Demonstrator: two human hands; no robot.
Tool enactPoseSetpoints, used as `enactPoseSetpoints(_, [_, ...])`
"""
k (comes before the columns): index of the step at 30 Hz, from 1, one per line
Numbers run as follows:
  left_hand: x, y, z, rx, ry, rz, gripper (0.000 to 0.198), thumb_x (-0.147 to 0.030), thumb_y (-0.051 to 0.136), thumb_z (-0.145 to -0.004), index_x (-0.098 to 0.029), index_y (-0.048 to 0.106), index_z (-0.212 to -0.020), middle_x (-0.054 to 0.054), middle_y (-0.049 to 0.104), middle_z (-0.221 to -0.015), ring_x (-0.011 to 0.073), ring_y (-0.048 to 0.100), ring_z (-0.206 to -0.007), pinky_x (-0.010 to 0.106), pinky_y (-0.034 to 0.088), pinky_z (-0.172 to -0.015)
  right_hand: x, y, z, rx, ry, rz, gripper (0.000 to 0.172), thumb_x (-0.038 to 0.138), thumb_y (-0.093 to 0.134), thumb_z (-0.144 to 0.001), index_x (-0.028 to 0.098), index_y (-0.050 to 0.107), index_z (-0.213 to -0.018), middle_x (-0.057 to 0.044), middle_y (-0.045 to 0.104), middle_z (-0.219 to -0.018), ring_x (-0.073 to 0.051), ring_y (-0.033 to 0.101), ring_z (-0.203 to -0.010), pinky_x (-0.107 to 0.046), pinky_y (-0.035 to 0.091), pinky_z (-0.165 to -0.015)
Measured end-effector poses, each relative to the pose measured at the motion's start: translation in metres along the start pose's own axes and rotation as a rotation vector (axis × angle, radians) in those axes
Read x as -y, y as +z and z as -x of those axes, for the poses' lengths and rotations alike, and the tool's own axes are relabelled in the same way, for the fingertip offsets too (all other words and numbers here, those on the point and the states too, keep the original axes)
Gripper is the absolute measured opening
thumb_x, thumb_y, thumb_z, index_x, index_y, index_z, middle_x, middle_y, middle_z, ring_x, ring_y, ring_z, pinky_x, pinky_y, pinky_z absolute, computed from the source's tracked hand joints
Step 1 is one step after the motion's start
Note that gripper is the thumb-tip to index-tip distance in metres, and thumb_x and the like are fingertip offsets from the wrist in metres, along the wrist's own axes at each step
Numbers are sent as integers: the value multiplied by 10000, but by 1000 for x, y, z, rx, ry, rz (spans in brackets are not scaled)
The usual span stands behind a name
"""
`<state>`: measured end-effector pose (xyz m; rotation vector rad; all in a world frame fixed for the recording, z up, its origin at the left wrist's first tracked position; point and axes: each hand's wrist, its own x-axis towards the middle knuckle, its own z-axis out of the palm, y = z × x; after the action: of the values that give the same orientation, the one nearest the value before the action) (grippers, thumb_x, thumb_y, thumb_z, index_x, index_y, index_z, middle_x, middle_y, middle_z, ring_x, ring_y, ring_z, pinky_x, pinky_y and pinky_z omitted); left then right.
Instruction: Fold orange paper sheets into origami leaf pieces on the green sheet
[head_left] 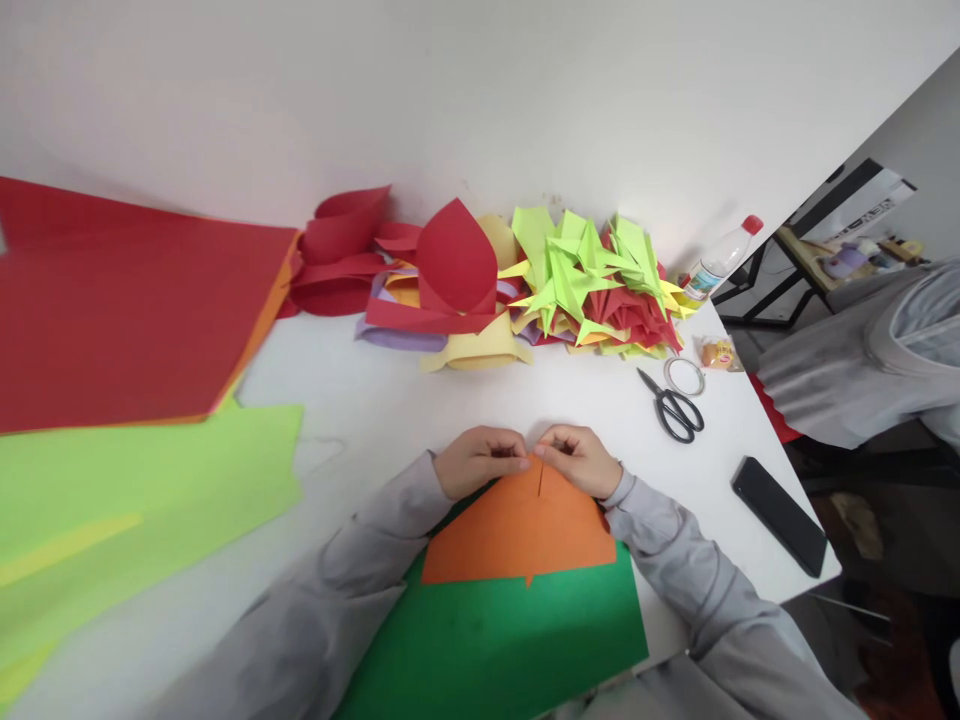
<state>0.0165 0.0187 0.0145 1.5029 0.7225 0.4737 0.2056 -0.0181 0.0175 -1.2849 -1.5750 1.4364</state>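
Observation:
A folded orange paper (521,535) lies on a dark green sheet (495,640) at the near edge of the white table (390,410). My left hand (480,460) and my right hand (577,458) meet at its pointed far tip. Both have their fingers curled and pinch the paper's top corner, one from each side of the centre seam. Grey sleeves cover both forearms.
Big red (127,300) and lime green (135,490) sheets lie at the left. Folded paper shapes (525,285) are piled at the wall. Black scissors (675,410), a tape ring (684,376), a black phone (780,515) and a bottle (720,260) sit at the right. Another person's grey sleeve (847,380) is beyond the table's right edge.

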Motion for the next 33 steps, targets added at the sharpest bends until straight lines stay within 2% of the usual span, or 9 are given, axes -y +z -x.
enactPoseSetpoints(3, [2, 2, 0, -16, 6, -41, 324, -447, 576, -750, -150, 556, -624, -68, 403, -506, 83, 349, -496, 216, 280, -486, 0, 0, 0, -21, -38, 43, 433, 585, 599, -765, 160, 573, -683, 63, 404, -522, -76, 323, -501, -227, 262, -495])
enactPoseSetpoints(6, [3, 2, 0, -14, 19, -76, 322, -463, 554, -761, -153, 567, -675, -69, 403, -515, 88, 355, -505, 213, 281, -489, 2, 2, 0, -47, -36, -23, 423, 567, 647, -725, 157, 582, -643, 53, 442, -533, -80, 350, -523, -230, 291, -521])
enactPoseSetpoints(10, [0, 2, 1, 2, 43, -116, 348, -485, 530, -772, -162, 519, -644, -65, 394, -550, 96, 358, -544, 211, 300, -517, 5, 4, -1, -53, 42, -160, 427, 564, 700, -658, 159, 582, -596, 45, 477, -543, -83, 381, -535, -227, 327, -528])
enactPoseSetpoints(18, [-4, 1, 1, 9, 67, -179, 374, -498, 469, -804, -188, 416, -602, -66, 322, -562, 101, 322, -542, 212, 284, -497, 4, 4, 0, -93, 107, -223, 397, 540, 714, -642, 164, 606, -578, 44, 461, -500, -83, 369, -493, -226, 310, -475])
enactPoseSetpoints(25, [-4, 1, 0, 12, 63, -208, 395, -487, 471, -803, -199, 358, -558, -69, 275, -544, 91, 288, -515, 218, 259, -481, 4, 3, -1, -139, 101, -229, 387, 536, 713, -640, 168, 612, -574, 48, 431, -482, -84, 354, -485, -233, 284, -467])
enactPoseSetpoints(30, [-5, 1, 2, 39, 57, -185, 403, -486, 517, -771, -200, 355, -537, -74, 256, -515, 84, 278, -490, 219, 240, -463, 5, 3, -3, -159, 69, -202, 442, 568, 691, -660, 169, 541, -544, 64, 377, -495, -73, 308, -500, -228, 270, -486])
enactPoseSetpoints(33, [-5, 1, 1, 18, 60, -162, 417, -494, 505, -781, -198, 345, -536, -73, 257, -521, 82, 279, -498, 215, 246, -469, 5, 3, -4, -128, 63, -195, 463, 609, 683, -655, 168, 553, -602, 60, 429, -531, -77, 351, -519, -223, 294, -498])
